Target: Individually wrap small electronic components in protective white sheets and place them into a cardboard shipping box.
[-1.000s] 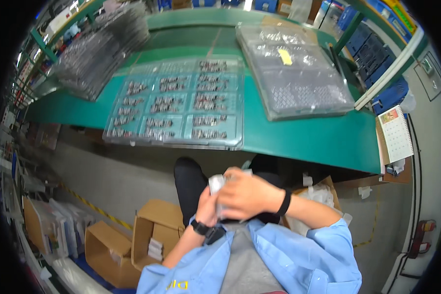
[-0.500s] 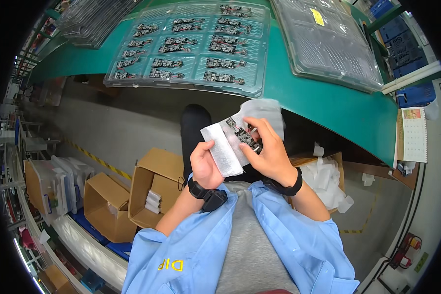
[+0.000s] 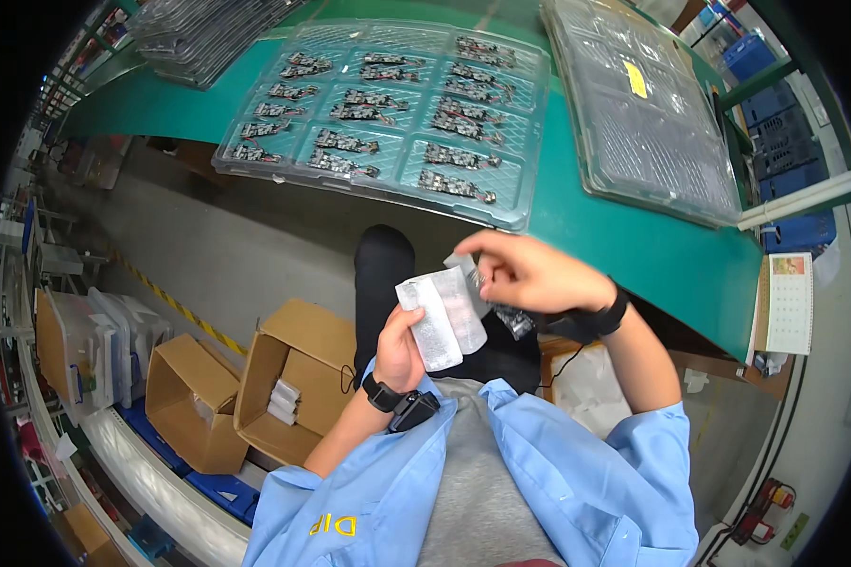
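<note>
While the left hand (image 3: 401, 353) is holding a white wrap (image 3: 437, 326), the right hand (image 3: 544, 276) is covering part of a circuit board (image 3: 513, 322)

While the left thumb is lying across the wrap's face, the left grip is clasping it above the person's lap. The right grip is curling narrowly just beside the wrap's right edge. The board is showing dark below the right fingers; whether that grip is holding it, I cannot tell, as the contact is hidden.

On the green worktop (image 3: 633, 255), a clear compartmented tray (image 3: 388, 36) is carrying similar boards (image 3: 456, 184). A stack of clear trays (image 3: 667, 151) with a yellow label (image 3: 636, 80) is lying to its right. Left of the person, a cardboard box (image 3: 321, 331) is standing open, with small white bundles (image 3: 284, 402) lying inside.
</note>
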### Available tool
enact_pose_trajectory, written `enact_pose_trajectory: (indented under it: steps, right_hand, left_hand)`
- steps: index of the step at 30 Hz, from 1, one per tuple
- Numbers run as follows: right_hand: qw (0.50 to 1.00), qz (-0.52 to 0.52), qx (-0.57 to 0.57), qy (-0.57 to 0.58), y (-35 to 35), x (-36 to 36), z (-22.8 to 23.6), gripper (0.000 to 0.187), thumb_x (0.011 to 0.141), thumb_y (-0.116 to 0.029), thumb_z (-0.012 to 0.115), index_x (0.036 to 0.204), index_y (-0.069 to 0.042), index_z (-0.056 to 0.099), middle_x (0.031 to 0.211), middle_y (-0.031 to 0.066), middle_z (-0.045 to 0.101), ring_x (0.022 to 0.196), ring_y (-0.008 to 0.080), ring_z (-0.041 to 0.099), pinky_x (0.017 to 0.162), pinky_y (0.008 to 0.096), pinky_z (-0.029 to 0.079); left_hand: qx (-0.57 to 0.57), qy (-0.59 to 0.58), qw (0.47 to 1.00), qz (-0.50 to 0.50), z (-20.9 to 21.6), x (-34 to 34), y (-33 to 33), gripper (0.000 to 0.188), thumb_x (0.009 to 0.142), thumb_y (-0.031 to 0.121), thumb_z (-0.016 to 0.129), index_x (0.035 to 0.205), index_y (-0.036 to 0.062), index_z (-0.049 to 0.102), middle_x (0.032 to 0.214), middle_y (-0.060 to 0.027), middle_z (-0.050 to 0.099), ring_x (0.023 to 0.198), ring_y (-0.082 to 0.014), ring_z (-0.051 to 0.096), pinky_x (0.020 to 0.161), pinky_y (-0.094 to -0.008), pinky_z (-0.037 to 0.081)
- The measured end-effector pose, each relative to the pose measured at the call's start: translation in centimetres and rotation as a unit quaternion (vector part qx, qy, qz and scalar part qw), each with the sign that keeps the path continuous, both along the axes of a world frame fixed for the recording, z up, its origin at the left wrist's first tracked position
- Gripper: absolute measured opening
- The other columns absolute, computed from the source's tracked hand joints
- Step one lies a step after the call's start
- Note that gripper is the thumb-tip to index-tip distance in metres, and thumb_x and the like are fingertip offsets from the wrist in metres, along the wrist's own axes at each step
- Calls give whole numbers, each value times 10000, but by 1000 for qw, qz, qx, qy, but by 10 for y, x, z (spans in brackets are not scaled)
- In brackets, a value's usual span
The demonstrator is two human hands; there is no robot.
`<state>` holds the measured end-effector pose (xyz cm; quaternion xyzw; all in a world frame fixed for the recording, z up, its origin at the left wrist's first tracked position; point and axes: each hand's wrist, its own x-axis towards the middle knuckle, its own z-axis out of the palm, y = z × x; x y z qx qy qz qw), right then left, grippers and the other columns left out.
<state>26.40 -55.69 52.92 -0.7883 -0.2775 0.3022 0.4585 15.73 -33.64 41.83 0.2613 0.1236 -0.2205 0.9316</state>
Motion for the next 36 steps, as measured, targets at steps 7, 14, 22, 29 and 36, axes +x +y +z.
enact_pose_trajectory:
  steps: [7,14,22,29,36]
  right_hand:
    - [975,-169,133,65,-2,155,43,231,974,-68,573,1195,-5,597,906,26,641,818,123,682,733,261,551]
    - [899,-376,221,34,35,336,3,179,942,-20,560,1068,79,639,891,141,698,871,201,721,717,250,574]
    - [866,-400,-195,-229,98,415,-58,236,856,-269,624,979,-125,766,926,65,745,991,252,695,874,395,415]
    - [855,-259,-225,-390,104,386,-48,236,816,-305,632,942,-167,775,926,106,740,990,311,662,984,505,361]
    - [864,29,51,-499,103,160,2,126,843,-191,684,862,-67,676,973,92,671,961,282,629,912,463,445]
  left_hand:
    - [-15,50,998,37,-23,6,25,514,932,189,507,1403,-14,478,1318,-168,626,1214,-301,621,1066,-453,475]
    - [20,96,990,101,-37,10,50,556,925,216,523,1421,-27,457,1355,-181,603,1252,-329,594,1089,-476,452]
    - [20,115,983,145,-47,23,68,534,915,186,530,1405,-19,472,1359,-166,597,1265,-318,579,1097,-459,439]
    - [30,114,985,124,-33,32,74,564,916,226,515,1420,-17,442,1381,-172,576,1273,-334,568,1097,-497,438]
    - [13,53,980,192,6,40,61,484,954,192,474,1404,14,462,1365,-138,574,1294,-266,534,1126,-414,387]
